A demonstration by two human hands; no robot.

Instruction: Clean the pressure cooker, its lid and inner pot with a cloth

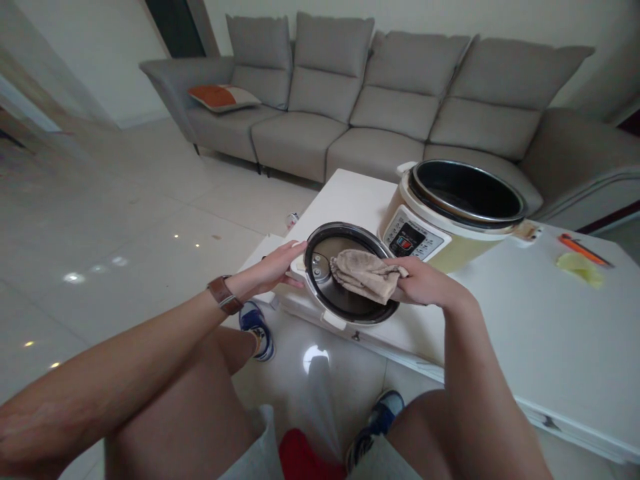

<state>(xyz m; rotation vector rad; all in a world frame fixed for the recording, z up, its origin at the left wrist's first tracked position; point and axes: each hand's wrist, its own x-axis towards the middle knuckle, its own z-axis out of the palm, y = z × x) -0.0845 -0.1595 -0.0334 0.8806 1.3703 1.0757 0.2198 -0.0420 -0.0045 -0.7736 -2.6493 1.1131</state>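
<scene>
My left hand grips the white rim of a round pressure cooker lid, whose metal inner face is turned up toward me. A crumpled beige cloth lies against that inner face, with my right hand closed on its right end. Metal valve fittings show on the lid's left part, beside the cloth. Just behind the lid stands the electric pressure cooker, uncovered, with a dark inner pot and a control panel on its front.
The white coffee table carries the cooker, an orange cutter-like tool and a yellow-green cloth or sponge at the right. A grey sofa with an orange and beige cushion stands behind. My shoes rest on the shiny tiled floor.
</scene>
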